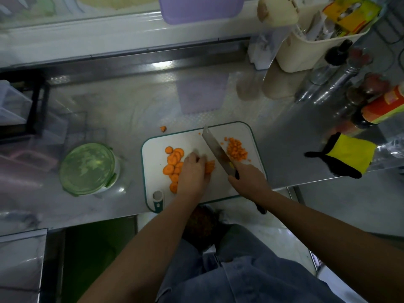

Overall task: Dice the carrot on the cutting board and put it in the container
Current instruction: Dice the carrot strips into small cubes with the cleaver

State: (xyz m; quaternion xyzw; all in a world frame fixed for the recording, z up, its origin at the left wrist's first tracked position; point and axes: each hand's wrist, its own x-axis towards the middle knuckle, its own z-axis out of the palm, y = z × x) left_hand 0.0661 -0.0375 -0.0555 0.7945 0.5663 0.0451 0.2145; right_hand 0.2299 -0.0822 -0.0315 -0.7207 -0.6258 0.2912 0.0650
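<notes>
Two hands, one knife, cut carrot

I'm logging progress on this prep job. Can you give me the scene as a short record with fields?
left hand: holds a carrot stack steady on the cutting board
right hand: grips the knife, blade angled over the board
carrot slices: uncut rounds, beside the left hand
diced carrot: pile on the board's right side
container: left of the board, green lid on
stray piece: on the counter beyond the board
</notes>
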